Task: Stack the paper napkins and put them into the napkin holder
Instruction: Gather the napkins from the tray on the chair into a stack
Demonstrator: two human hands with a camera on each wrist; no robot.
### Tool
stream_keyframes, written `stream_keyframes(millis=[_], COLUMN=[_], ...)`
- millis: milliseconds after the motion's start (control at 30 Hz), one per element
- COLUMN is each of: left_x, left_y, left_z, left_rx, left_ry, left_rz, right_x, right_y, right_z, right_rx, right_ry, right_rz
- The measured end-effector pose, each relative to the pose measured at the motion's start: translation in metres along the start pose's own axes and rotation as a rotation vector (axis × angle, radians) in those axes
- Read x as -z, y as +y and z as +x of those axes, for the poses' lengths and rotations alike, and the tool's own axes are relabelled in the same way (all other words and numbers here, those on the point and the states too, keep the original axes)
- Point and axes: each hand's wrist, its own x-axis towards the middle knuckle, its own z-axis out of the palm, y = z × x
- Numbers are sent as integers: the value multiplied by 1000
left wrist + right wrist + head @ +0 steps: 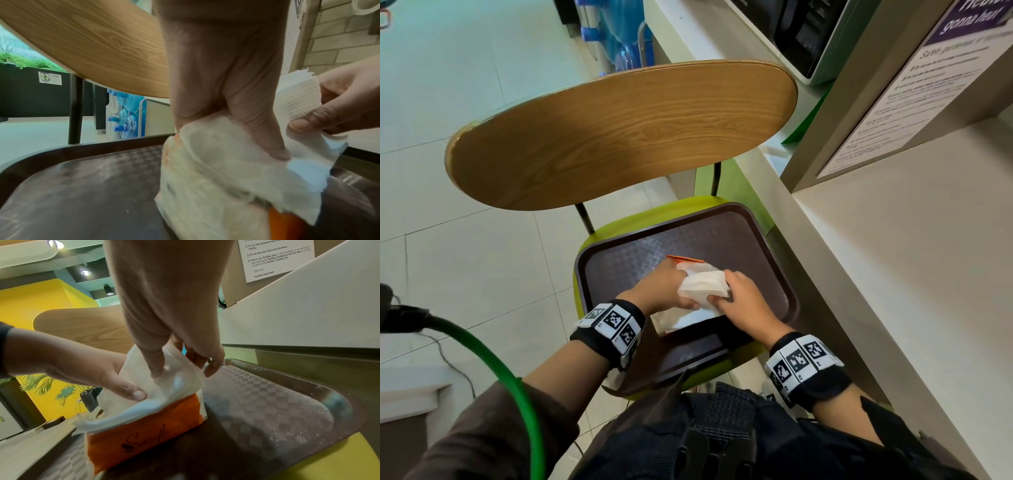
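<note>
Right hand (743, 297) pinches the folded napkin stack (705, 287) directly above the orange napkin pack (144, 433), whose mouth the left hand (667, 289) grips open underneath.

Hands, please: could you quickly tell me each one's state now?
Left hand: holding the napkin pack.
Right hand: gripping the napkin stack.

I'm seeing my left hand (666, 291) and the napkins (703, 286) covering most of the orange pack (683, 259); its printed name is getting cut short.
</note>
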Motion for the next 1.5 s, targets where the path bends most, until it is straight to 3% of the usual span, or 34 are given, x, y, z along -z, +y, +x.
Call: stream_keyframes(millis=[267, 367, 467, 567, 766, 866, 1100, 1200, 1333, 1500], left_x=[5, 7, 13, 8, 11, 9, 16, 21, 28, 23], left_y=[1, 6, 18, 10, 9, 10, 7, 7, 11, 5], left_z=[1, -5, -11, -2, 20, 24, 15, 8, -2, -1], left_rx=[-20, -99, 34, 186, 227, 243, 99, 2, 36, -141], left_ry=[12, 149, 280, 313, 285, 277, 356, 265, 100, 71], left_rz=[31, -112, -321, -260, 61, 114, -177, -208, -422, -296], right_x=[0, 2, 3, 4, 4, 5, 6, 6, 7, 11], right_y=[-1, -1, -1, -3, -5, -6, -5, -7, -9, -12], right_z=[0, -1, -1, -1, -1, -1, -1, 1, 4, 6], right_rx=[-4, 10, 14, 10, 6, 9, -9, -17, -60, -98], right_ry=[10, 12, 1, -16, -41, -50, -13, -1, 6, -8], right_rz=[-20, -28, -47, -96, -154, -174, -117, -80, 49, 150])
